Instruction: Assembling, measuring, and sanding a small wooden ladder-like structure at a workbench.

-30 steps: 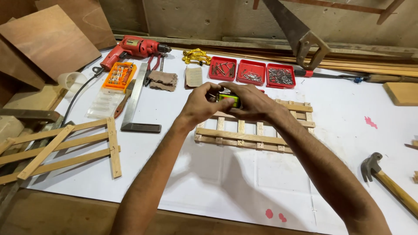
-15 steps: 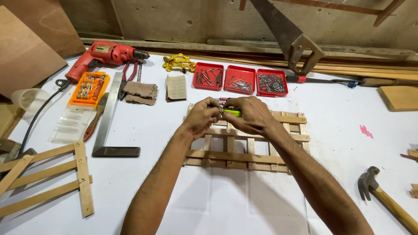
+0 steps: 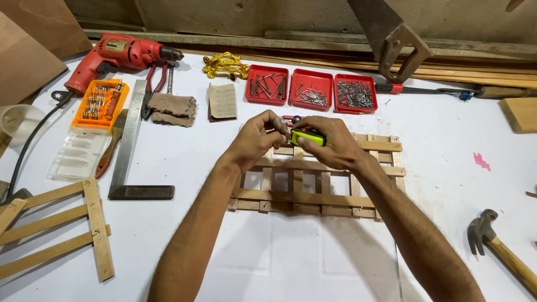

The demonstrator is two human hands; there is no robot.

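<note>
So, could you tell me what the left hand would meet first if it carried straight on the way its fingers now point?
The left hand points right, at the yellow-green tool held in the right hand. Its fingertips already seem to touch that tool's end, so it would meet that first, though depth is hard to judge.

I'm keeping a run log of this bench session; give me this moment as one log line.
left hand: pinching tape measure end | right hand: gripping yellow-green tape measure | below: wooden lattice | nearby: three red trays of nails, hammer

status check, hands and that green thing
Left hand and right hand both gripping small lime-green tool. Held above wooden slat frame. Nothing in between.
</note>
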